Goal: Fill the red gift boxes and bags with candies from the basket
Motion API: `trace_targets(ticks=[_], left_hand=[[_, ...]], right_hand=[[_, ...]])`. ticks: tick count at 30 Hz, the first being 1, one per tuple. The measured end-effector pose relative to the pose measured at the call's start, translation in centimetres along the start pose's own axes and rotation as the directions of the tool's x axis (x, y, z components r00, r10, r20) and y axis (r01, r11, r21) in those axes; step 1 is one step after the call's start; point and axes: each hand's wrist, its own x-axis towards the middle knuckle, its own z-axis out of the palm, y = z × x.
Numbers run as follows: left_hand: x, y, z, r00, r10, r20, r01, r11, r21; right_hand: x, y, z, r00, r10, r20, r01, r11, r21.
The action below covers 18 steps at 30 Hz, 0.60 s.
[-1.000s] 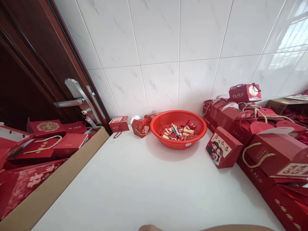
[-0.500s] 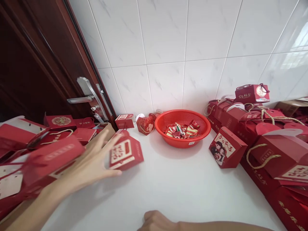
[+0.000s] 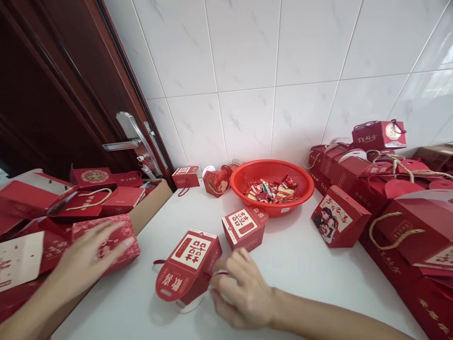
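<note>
My left hand is laid over a red floral-patterned gift box at the edge of the cardboard carton, gripping it with fingers on top and thumb on its front. My right hand is closed on the red cord of a gift box with a double-happiness label. That box rests tilted on the white table, its rounded flap towards me. Just behind my right hand stands a smaller red gift box with a similar label.
An orange-red plastic basket of wrapped sweets stands by the tiled wall. Several red boxes fill the cardboard carton at left. More red boxes are stacked at right, with a couple-print box beside them. A dark door is at far left.
My left hand has moved left and down from a double-happiness box to the floral one. My right hand has come up from the bottom edge to the cord. Two labelled boxes now stand mid-table.
</note>
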Motion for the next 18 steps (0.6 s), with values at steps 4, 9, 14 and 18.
trace_targets(ticks=[4,9,14,18], left_hand=[[-0.8,5.0,2.0,0.990,0.004,0.140,0.020,0.985,-0.174],[0.3,10.9,2.6,0.944,0.214,0.253,-0.047,0.843,-0.536],[0.2,12.1,2.2,0.874,0.315,0.368,0.057,0.687,-0.724],[-1.3,12.8,1.6,0.764,0.495,0.414,-0.023,0.662,-0.749]], right_hand=[[2.4,2.6,-2.5,0.962,0.272,0.024,-0.258,0.935,-0.244],[4.3,5.8,-5.9,0.687,0.707,0.168,-0.511,0.635,-0.580],[5.0,6.9,-8.3,0.350,0.882,0.314,-0.620,0.470,-0.628],[4.4,7.1,-7.3,0.359,0.859,0.365,-0.687,0.508,-0.520]])
